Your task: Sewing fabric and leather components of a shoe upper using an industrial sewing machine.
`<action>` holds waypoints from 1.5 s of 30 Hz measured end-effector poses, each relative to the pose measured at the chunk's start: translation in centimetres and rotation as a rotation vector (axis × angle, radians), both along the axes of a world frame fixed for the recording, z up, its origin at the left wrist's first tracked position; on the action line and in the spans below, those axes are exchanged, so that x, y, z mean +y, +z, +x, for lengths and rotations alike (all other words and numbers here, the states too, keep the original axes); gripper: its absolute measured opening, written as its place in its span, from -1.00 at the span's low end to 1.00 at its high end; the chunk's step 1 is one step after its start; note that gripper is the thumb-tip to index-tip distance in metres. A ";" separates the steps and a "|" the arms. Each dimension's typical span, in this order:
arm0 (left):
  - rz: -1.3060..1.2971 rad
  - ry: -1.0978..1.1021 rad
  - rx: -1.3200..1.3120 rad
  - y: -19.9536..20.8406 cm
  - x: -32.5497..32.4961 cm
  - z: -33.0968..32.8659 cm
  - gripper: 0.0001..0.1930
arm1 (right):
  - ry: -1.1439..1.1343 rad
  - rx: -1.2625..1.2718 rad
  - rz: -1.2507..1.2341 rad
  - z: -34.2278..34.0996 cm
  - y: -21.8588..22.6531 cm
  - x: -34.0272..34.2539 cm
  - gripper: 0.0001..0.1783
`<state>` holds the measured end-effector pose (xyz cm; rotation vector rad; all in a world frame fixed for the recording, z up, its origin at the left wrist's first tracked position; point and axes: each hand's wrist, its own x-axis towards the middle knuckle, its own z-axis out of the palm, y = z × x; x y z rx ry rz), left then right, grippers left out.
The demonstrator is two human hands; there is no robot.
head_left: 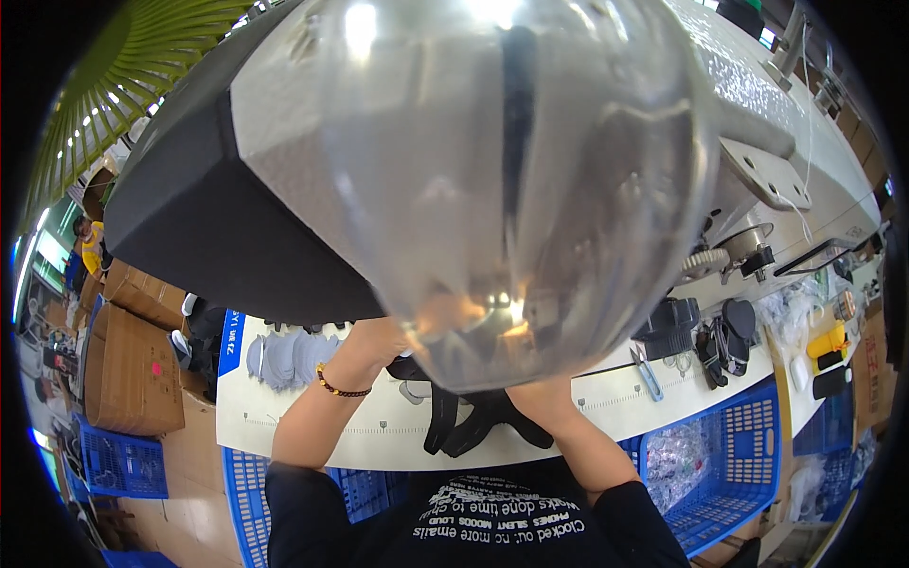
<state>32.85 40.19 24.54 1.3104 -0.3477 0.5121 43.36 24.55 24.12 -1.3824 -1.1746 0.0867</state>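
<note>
A sewing machine (805, 104) spreads across the top of the view, its clear plastic shield (530, 189) hanging over the work spot. My left hand (381, 343), with a beaded bracelet (341, 386) at the wrist, reaches in under the machine. From the other side comes my right hand (542, 398), beside a black strap-shaped fabric piece (488, 426) that drapes toward the table's near edge. The shield blurs and covers the fingers of both hands, so their grip is hidden. A small grey piece (414, 391) lies between my left hand and the black fabric.
Grey cut pieces (279, 360) lie in a row on the white table (312, 426). Blue-handled snips (648, 375) and black parts (727, 336) are to the right. Blue baskets (772, 445) hang below the near edge; cardboard boxes (133, 369) stand at far left.
</note>
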 end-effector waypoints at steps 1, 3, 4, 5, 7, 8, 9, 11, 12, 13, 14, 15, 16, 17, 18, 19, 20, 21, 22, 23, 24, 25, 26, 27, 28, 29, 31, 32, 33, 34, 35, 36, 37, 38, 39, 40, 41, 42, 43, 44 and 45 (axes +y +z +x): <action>0.000 -0.003 0.000 0.3 -0.3 0.1 -0.53 | -0.024 -0.056 -0.005 0.1 -0.2 0.0 -0.85; -0.065 0.092 0.094 1.5 -1.3 -0.4 -0.59 | 0.013 0.007 -0.063 0.0 -0.5 -0.2 -0.87; -0.098 0.133 0.137 2.3 -1.8 -0.4 -0.62 | 0.044 0.065 -0.124 0.1 -0.6 -0.3 -0.88; -0.131 0.174 0.180 2.8 -2.2 -0.4 -0.65 | 0.037 0.061 -0.123 0.1 -0.5 -0.2 -0.88; -0.163 0.223 0.222 3.1 -2.3 -0.6 -0.68 | -0.004 0.200 -0.032 -0.5 -0.1 0.0 -0.84; -0.082 0.293 0.295 3.0 -2.0 -0.8 -0.71 | -0.004 0.198 -0.031 -0.4 -0.2 -0.1 -0.84; -0.001 0.364 0.368 2.9 -1.9 -0.9 -0.73 | -0.003 0.136 -0.054 -0.2 -0.3 -0.1 -0.83; 0.076 0.421 0.322 2.9 -2.3 -0.8 -0.75 | -0.001 0.073 -0.077 -0.2 -0.2 -0.1 -0.83; 0.154 0.474 0.276 3.0 -2.5 -0.7 -0.77 | -0.021 0.060 -0.050 -0.3 -0.1 0.0 -0.82; 0.155 0.474 0.273 3.3 -2.6 -0.6 -0.77 | -0.041 0.048 -0.022 -0.4 0.1 0.0 -0.81; 0.051 0.455 0.308 3.6 -2.8 -0.6 -0.77 | -0.042 0.045 -0.021 -0.5 0.1 0.1 -0.81; -0.052 0.436 0.343 3.8 -2.9 -0.6 -0.78 | -0.061 0.033 -0.001 -0.5 0.1 0.1 -0.81; -0.051 0.436 0.341 3.9 -2.9 -0.6 -0.78 | -0.080 0.022 0.019 -0.6 0.1 0.2 -0.82; -0.037 0.409 0.296 3.9 -2.9 -0.7 -0.78 | -0.079 0.020 0.021 -0.6 -0.1 0.3 -0.82; -0.024 0.380 0.252 4.0 -3.0 -0.7 -0.78 | -0.063 0.073 0.029 -0.5 -0.4 0.4 -0.82; -0.024 0.379 0.250 3.9 -2.9 -0.6 -0.78 | -0.046 0.127 0.037 -0.5 -0.6 0.4 -0.82; 0.028 0.413 0.264 3.7 -2.8 -0.5 -0.80 | -0.047 0.126 0.037 -0.4 -0.6 0.3 -0.82; 0.080 0.449 0.279 3.6 -2.6 -0.5 -0.82 | -0.053 0.119 0.025 -0.3 -0.5 0.3 -0.82; 0.082 0.449 0.279 3.3 -2.6 -0.5 -0.82 | -0.059 0.112 0.013 -0.2 -0.5 0.2 -0.82; 0.085 0.504 0.315 3.1 -2.6 -0.4 -0.84 | -0.059 0.112 0.014 -0.1 -0.4 0.2 -0.82; 0.089 0.556 0.352 3.0 -2.7 -0.3 -0.87 | -0.030 0.124 0.016 0.1 -0.4 0.3 -0.81; 0.089 0.554 0.354 3.0 -2.8 -0.4 -0.87 | -0.001 0.136 0.018 0.3 -0.3 0.3 -0.80; 0.019 0.557 0.417 3.0 -2.9 -0.4 -0.87 | -0.003 0.138 0.018 0.5 -0.3 0.3 -0.80; -0.051 0.560 0.479 3.1 -3.0 -0.5 -0.88 | 0.006 0.138 0.015 0.6 -0.1 0.2 -0.78; -0.050 0.560 0.480 2.8 -2.9 -0.5 -0.88 | 0.014 0.137 0.012 0.8 0.0 0.2 -0.77; -0.048 0.545 0.497 2.3 -2.6 -0.7 -0.88 | 0.014 0.139 0.013 1.1 0.3 0.1 -0.77; -0.043 0.529 0.514 1.4 -2.0 -1.3 -0.88 | -0.033 0.061 -0.123 1.7 1.0 -0.2 -0.72; -0.050 0.564 0.670 1.0 -1.7 -1.9 -0.88 | -0.034 0.062 -0.122 1.9 1.2 -0.2 -0.72; -0.062 0.597 0.827 0.8 -1.6 -2.0 -0.88 | -0.035 -0.035 -0.118 2.1 1.2 -0.1 -0.74; -0.065 0.596 0.828 0.8 -1.6 -2.0 -0.88 | -0.036 -0.132 -0.113 2.2 1.1 0.0 -0.74; -0.023 0.574 0.754 1.1 -1.7 -1.8 -0.88 | -0.035 -0.132 -0.116 2.2 1.0 0.1 -0.74; 0.018 0.552 0.677 1.3 -1.9 -1.6 -0.88 | -0.047 -0.145 -0.101 2.1 0.9 0.2 -0.74; 0.015 0.553 0.674 1.5 -1.9 -1.5 -0.88 | -0.058 -0.158 -0.085 2.2 0.8 0.2 -0.74; -0.047 0.550 0.709 1.5 -2.0 -1.4 -0.83 | -0.057 -0.162 -0.086 2.3 0.7 0.2 -0.74; -0.106 0.550 0.745 1.6 -1.9 -1.5 -0.76 | -0.051 -0.181 -0.064 2.4 0.6 0.3 -0.73; -0.105 0.554 0.744 1.2 -1.8 -1.6 -0.76 | -0.046 -0.199 -0.042 2.5 0.6 0.4 -0.72; -0.136 0.582 0.746 0.3 -1.6 -1.6 -0.78 | -0.043 -0.198 -0.039 2.5 0.8 0.4 -0.72; -0.168 0.607 0.749 0.1 -1.6 -1.6 -0.81 | -0.034 -0.176 -0.060 2.5 1.2 0.3 -0.70; -0.166 0.608 0.750 0.3 -1.7 -1.6 -0.81 | -0.025 -0.153 -0.082 2.5 1.5 0.1 -0.69; -0.163 0.574 0.711 0.6 -2.0 -1.6 -0.84 | -0.025 -0.151 -0.080 2.6 1.8 0.0 -0.69; -0.161 0.536 0.674 1.0 -2.2 -1.5 -0.88 | -0.056 -0.226 -0.076 2.8 1.9 -0.1 -0.69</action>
